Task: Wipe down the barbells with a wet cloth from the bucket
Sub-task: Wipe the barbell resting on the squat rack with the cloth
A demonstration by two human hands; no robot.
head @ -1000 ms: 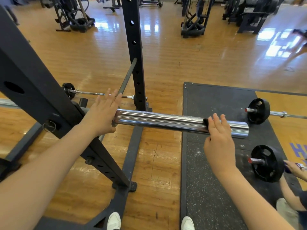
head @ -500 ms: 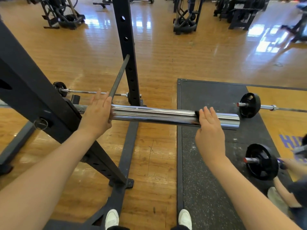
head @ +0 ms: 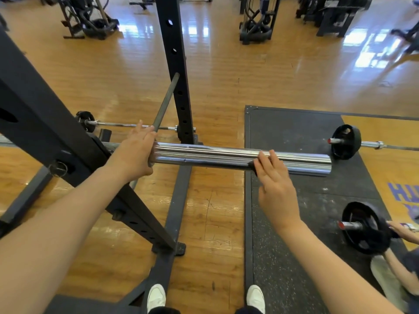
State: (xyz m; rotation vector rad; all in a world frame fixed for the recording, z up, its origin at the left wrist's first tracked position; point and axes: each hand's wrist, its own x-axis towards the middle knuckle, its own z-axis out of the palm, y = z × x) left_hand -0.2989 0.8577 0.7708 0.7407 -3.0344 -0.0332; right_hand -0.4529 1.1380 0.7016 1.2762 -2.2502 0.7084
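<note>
A thick chrome barbell sleeve (head: 215,156) lies level across the middle of the view, its shaft running left into the black rack. My left hand (head: 133,152) rests over the bar at the sleeve's inner collar, fingers stretched out past it. My right hand (head: 276,189) lies flat on the sleeve right of its middle and presses a dark cloth (head: 252,166) against the chrome. Only a corner of the cloth shows beside my fingers. No bucket is in view.
The rack's slanted beam (head: 45,123) and upright post (head: 174,64) stand to the left and behind. A thin barbell (head: 127,125) lies on the wood floor beyond. On the black mat (head: 294,132) lie two plate-loaded bars (head: 345,141), (head: 362,227); another person's hand (head: 401,230) holds the nearer one.
My right hand has slid the cloth a little to the left along the sleeve, away from its free end. My left hand has stayed at the collar.
</note>
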